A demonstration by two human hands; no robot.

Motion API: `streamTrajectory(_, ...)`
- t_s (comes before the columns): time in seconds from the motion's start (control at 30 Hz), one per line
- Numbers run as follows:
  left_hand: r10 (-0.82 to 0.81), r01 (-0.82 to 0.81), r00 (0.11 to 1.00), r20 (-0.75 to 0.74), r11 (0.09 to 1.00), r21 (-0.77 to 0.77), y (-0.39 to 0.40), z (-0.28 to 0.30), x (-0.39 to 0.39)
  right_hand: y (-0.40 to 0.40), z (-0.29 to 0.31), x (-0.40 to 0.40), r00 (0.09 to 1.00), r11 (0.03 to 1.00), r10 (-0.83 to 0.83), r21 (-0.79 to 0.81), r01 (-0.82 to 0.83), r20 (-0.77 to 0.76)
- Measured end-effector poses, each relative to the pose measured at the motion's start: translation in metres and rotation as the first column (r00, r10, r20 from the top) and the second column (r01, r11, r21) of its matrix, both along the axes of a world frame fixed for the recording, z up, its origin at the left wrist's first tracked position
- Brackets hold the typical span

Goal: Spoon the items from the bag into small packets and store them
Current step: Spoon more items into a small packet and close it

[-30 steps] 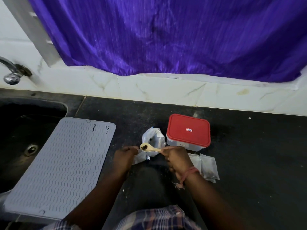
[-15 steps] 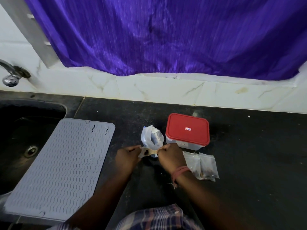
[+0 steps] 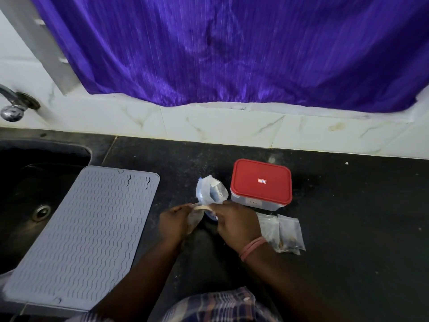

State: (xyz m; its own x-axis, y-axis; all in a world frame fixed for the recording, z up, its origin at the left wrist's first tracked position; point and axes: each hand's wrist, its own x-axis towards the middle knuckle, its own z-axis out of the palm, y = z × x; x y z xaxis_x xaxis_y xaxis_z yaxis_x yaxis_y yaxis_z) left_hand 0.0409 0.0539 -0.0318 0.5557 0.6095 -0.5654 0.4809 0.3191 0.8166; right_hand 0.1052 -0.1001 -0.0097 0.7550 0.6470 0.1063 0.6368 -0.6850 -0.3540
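A: Which step is this?

B: Likely filling. The left hand point(image 3: 173, 220) pinches a small clear packet point(image 3: 193, 220) open; the right hand point(image 3: 234, 220) grips a wooden spoon point(image 3: 202, 207) tipped at its mouth. The bag point(image 3: 211, 190) stands at twelve o'clock from them.

A: Next?

B: Probably emptying the spoon without spilling.

A: Surroundings?

B: Black bench point(image 3: 348, 217); red-lidded box point(image 3: 261, 183) at one o'clock, filled packets point(image 3: 282, 232) at three, grey mat point(image 3: 81, 238) at nine, purple curtain point(image 3: 232, 49) behind.

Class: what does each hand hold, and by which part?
Right hand holds the wooden spoon by its handle; left hand pinches the small packet at its mouth.
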Motion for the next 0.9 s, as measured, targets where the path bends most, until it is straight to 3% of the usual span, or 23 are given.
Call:
streamTrajectory(0.1,0.015,-0.005,0.997,-0.077,0.991,0.132,0.005,0.002,0.002,-0.009,0.008,0.012,0.972,0.955,-0.134,0.239,0.179,-0.193)
streamTrajectory(0.2,-0.023,0.059,0.988,-0.150,0.970,0.238,0.007,0.000,0.004,-0.015,0.007,0.026,0.920,0.882,-0.240,0.326,0.340,-0.310)
streamTrajectory(0.27,-0.109,0.175,0.971,-0.215,0.932,0.317,0.004,0.003,0.004,-0.015,0.005,0.032,0.906,0.896,-0.292,0.244,0.371,-0.306)
streamTrajectory(0.4,-0.315,0.378,0.912,-0.265,0.894,0.240,-0.006,0.011,0.011,-0.007,-0.001,0.033,0.906,0.941,-0.322,0.015,0.338,-0.275)
streamTrajectory(0.5,-0.544,0.644,0.752,-0.371,0.728,0.237,-0.021,0.003,0.012,0.004,0.000,0.028,0.858,0.924,-0.338,0.037,0.381,-0.386)
streamTrajectory(0.63,-0.638,0.756,0.651,-0.411,0.596,0.271,-0.028,-0.015,0.016,0.016,0.007,0.021,0.787,0.909,-0.338,0.038,0.415,-0.516)
streamTrajectory(0.77,-0.433,0.635,0.727,-0.533,0.718,0.283,-0.021,-0.011,0.010,0.014,0.007,0.024,0.787,0.920,-0.331,0.008,0.392,-0.521)
streamTrajectory(0.9,-0.391,0.543,0.782,-0.485,0.810,0.222,0.003,-0.054,0.013,0.004,0.005,0.020,0.897,0.966,-0.257,-0.058,0.254,-0.361)
